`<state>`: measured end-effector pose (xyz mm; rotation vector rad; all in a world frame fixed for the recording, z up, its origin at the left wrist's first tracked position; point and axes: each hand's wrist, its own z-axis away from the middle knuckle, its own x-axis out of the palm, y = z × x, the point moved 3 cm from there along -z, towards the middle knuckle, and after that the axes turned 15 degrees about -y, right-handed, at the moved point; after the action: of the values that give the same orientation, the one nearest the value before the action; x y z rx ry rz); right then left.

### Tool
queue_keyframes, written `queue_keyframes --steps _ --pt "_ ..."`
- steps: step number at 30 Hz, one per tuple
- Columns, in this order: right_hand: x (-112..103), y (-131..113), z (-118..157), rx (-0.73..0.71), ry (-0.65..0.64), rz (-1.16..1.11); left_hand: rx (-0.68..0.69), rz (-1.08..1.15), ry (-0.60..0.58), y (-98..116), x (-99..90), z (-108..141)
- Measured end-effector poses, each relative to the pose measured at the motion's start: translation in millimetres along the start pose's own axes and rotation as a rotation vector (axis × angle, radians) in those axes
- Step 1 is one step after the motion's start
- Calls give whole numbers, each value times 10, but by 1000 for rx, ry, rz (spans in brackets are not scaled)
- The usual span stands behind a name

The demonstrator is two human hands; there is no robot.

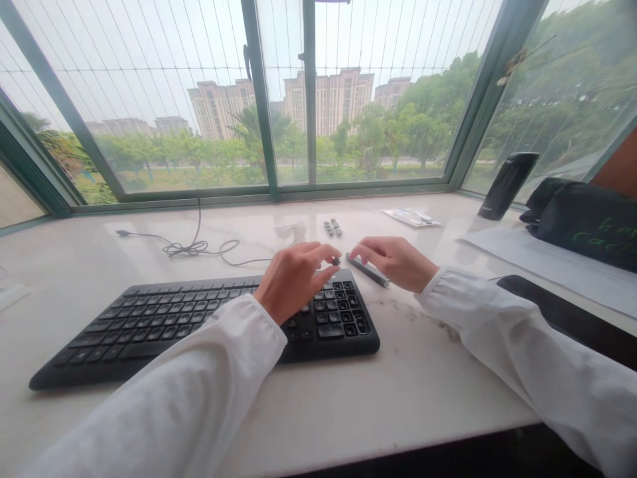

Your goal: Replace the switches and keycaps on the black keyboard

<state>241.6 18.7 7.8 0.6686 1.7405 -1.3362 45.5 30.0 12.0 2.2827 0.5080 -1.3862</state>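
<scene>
While keycaps (333, 228) and cable (186, 249) lie beyond, the left hand (292, 275) pinches a keycap (336, 262), right hand's (397, 260) grip unclear.

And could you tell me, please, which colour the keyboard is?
The keyboard is black; it shows in the head view.

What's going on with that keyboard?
Someone's left hand is pinching a small dark piece, maybe a keycap, above the keyboard. Their right hand is right by a slim bar on the table; I can't tell if it's gripping it. Some keys at the keyboard's right end look uncovered, and little grey pieces sit together just beyond.
</scene>
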Motion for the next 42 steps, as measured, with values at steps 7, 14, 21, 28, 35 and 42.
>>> queue_keyframes --steps 7,14,21,28,35,42 --pt "120 -166 11 -195 -204 -387 15 -120 65 99 -47 56" --pt "135 -155 1 -173 -233 -668 14 -175 90 121 -80 99" --pt "164 -84 -33 -179 -234 -745 -13 -153 89 95 -94 110" --pt "201 -69 -27 -179 -290 -746 -21 -148 48 79 -54 103" --pt "223 -66 -40 -116 -324 -561 -27 -162 -37 30 2 74" --pt "213 -48 -52 24 -279 -435 -89 -254 -129 32 -15 46"
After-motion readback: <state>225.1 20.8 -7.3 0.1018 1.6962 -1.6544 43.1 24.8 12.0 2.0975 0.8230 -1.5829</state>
